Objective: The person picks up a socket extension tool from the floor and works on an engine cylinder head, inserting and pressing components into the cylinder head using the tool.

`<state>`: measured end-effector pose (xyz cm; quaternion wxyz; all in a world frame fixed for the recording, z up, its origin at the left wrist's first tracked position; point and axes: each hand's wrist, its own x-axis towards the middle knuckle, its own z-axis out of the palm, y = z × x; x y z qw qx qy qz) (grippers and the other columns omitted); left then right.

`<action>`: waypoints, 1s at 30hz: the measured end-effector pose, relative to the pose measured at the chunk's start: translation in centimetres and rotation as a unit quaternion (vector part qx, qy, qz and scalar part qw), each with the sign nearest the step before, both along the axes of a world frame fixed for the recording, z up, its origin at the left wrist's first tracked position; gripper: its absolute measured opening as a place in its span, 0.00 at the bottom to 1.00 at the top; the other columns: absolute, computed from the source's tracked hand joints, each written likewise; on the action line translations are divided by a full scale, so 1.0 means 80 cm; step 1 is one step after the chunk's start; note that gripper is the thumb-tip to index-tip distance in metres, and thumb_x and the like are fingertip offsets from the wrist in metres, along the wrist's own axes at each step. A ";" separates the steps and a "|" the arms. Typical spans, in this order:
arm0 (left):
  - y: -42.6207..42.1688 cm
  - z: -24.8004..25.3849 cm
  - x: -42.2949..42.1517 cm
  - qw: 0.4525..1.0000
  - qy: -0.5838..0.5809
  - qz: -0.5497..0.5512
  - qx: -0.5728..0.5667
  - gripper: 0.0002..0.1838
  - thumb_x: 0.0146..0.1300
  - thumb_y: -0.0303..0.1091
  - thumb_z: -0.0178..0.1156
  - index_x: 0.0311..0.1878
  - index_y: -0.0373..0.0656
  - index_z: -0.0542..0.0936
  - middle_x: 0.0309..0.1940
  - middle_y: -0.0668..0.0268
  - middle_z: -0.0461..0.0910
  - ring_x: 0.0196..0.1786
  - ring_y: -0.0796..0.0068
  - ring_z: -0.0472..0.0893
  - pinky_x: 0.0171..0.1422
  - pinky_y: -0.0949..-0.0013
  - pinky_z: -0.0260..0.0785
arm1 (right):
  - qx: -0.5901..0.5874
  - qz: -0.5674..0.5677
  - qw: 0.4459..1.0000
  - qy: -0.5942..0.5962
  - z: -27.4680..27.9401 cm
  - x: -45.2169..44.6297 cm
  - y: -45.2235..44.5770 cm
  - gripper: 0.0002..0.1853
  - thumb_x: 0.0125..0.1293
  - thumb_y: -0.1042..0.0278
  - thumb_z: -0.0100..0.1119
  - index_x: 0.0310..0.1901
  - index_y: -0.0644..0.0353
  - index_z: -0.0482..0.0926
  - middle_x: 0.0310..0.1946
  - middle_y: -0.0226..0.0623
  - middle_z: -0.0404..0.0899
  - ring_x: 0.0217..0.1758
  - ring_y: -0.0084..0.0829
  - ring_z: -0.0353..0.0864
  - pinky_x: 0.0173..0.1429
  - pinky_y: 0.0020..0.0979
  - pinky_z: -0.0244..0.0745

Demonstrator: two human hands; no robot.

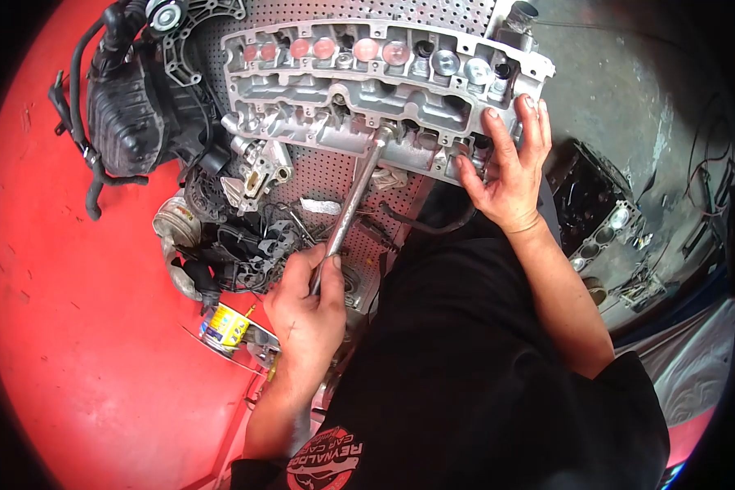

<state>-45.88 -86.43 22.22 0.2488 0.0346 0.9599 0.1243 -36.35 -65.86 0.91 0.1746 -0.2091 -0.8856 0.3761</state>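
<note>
An aluminium cylinder head (335, 90) lies across the perforated metal bench, with rows of round bores along its far side. My left hand (306, 302) is closed around the lower end of a long metal bar (355, 204). The bar slants up and away, and its thicker far end meets the near side of the cylinder head. My right hand (510, 167) lies with fingers spread over the right end of the cylinder head. Exactly what the bar's tip bears on is too small to tell.
Left of the cylinder head sit a black plastic housing (131, 114) with hoses and a metal bracket (192, 41). Several loose engine parts (245, 245) and a yellow box (227, 327) are nearer me. An engine block (596, 204) stands on the floor at right.
</note>
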 end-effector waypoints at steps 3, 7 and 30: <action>-0.003 0.002 0.003 0.999 -0.020 0.030 -0.011 0.06 0.67 0.25 0.68 0.46 0.36 0.84 0.29 0.60 0.87 0.29 0.81 0.84 0.35 0.71 0.76 | -0.003 -0.001 1.000 -0.002 -0.001 0.001 0.000 0.42 0.50 0.61 0.78 0.71 0.45 0.75 0.77 0.49 0.59 0.80 0.66 0.54 0.80 0.59 0.56; 0.001 0.004 0.002 1.000 -0.013 0.018 -0.011 0.06 0.67 0.25 0.68 0.46 0.37 0.84 0.31 0.59 0.88 0.30 0.78 0.85 0.37 0.71 0.77 | -0.028 -0.002 1.000 0.002 -0.006 0.003 -0.001 0.41 0.50 0.63 0.78 0.70 0.46 0.76 0.78 0.49 0.58 0.78 0.62 0.57 0.80 0.58 0.57; -0.004 0.007 0.010 0.999 -0.011 0.041 -0.009 0.06 0.66 0.26 0.69 0.45 0.36 0.84 0.30 0.58 0.88 0.30 0.80 0.84 0.37 0.72 0.76 | -0.017 0.008 1.000 -0.005 -0.004 0.000 0.003 0.41 0.50 0.64 0.78 0.70 0.51 0.76 0.77 0.54 0.59 0.79 0.59 0.60 0.80 0.55 0.57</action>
